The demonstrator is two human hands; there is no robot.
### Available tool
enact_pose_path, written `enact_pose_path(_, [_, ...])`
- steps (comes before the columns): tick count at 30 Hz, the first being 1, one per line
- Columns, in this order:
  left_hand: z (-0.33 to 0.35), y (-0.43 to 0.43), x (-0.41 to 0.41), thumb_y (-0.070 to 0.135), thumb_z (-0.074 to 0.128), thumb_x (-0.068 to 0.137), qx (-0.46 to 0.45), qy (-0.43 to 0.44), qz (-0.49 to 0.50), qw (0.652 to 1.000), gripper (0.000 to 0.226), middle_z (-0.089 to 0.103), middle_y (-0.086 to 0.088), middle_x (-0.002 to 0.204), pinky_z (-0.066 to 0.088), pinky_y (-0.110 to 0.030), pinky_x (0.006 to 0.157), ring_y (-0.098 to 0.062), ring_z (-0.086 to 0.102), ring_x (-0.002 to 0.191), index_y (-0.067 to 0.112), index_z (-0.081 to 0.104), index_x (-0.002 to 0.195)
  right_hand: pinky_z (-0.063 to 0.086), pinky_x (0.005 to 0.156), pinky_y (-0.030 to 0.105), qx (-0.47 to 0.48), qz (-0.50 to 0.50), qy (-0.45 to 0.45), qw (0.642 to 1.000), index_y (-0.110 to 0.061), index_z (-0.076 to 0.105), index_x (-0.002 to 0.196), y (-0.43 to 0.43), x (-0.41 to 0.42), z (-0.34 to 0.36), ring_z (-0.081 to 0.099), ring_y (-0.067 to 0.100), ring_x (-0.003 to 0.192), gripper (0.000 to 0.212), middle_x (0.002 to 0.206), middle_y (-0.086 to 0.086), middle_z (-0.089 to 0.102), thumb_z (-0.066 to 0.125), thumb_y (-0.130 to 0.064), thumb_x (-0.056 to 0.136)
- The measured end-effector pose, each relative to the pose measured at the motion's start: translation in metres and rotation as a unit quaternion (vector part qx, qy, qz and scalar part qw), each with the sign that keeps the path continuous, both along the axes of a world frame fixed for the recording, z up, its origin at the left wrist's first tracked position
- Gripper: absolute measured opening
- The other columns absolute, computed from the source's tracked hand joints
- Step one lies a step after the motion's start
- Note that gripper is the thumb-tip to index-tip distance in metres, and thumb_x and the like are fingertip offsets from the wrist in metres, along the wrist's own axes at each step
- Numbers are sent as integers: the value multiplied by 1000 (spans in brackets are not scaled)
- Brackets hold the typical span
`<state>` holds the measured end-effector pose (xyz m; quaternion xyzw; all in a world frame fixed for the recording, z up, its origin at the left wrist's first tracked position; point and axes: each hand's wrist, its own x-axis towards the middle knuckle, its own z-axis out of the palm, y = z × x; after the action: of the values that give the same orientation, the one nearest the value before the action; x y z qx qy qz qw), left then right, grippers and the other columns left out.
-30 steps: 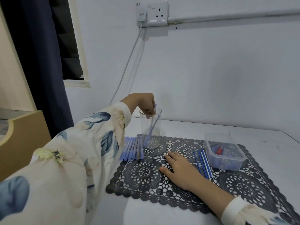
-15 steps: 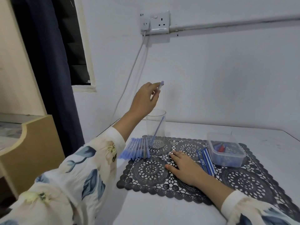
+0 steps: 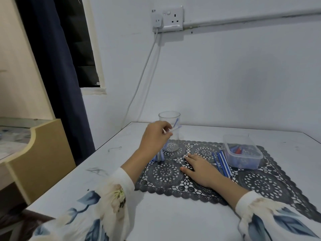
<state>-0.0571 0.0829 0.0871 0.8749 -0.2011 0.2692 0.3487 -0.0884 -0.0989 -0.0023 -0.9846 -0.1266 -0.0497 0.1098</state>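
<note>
While left hand [image 3: 155, 137] pinches pen [image 3: 176, 128], right hand [image 3: 202, 169] flat

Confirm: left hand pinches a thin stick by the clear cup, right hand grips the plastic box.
No. In the head view the right hand lies flat on the black mat, apart from the plastic box. The left hand does pinch the thin stick by the clear cup.

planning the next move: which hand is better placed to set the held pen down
Left: the left hand pinches the pen in front of the glass; the right hand lies flat on the mat.
</note>
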Motion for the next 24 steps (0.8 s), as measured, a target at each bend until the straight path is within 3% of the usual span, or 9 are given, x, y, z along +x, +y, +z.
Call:
enact_pose_path(4, [-35,-4,-7,25,65,82,40,42,20,998,16,70,3,83,53,-31,69,-10,62,73,19,71,94,17,114,32,28,4,-21,999,-16,35,143,-1,2,-2,20,18,140,62,150,4,29,40,-53,93])
enact_pose_path(7, [-53,-4,-6,34,58,89,82,57,18,995,23,72,1,89,53,-33,73,-14,64,80,20,71,102,29,106,30,71,4,-86,994,-16,49,133,-1,0,-1,37,17,128,48,134,2,49,48,-42,93])
enact_pose_path(10, [-60,-5,-5,24,54,93,98,65,-2,993,24,71,-3,100,52,-37,79,-20,64,88,17,69,110,40,91,30,124,-24,-160,979,-19,59,122,-5,0,3,51,16,109,34,112,1,60,52,-33,92])
enact_pose_path(14, [-63,-5,-4,21,50,95,114,43,-14,992,25,68,-3,102,51,-35,79,-21,61,90,15,67,112,43,88,31,169,-39,-226,958,-19,62,119,-15,1,8,55,18,105,29,110,2,64,54,-27,92])
enact_pose_path(20, [-63,-6,-5,34,50,94,157,47,-35,986,25,67,4,89,50,-30,73,-13,59,80,19,68,101,51,78,35,70,32,-319,945,-11,67,108,-20,3,14,62,25,90,30,96,6,68,71,-14,79])
enact_pose_path(24, [-63,-12,-10,38,54,91,162,36,-59,984,25,67,5,87,49,-26,71,-10,57,77,21,69,102,55,75,37,9,73,-325,943,-11,69,99,-19,4,13,64,24,85,30,92,5,68,78,-17,72])
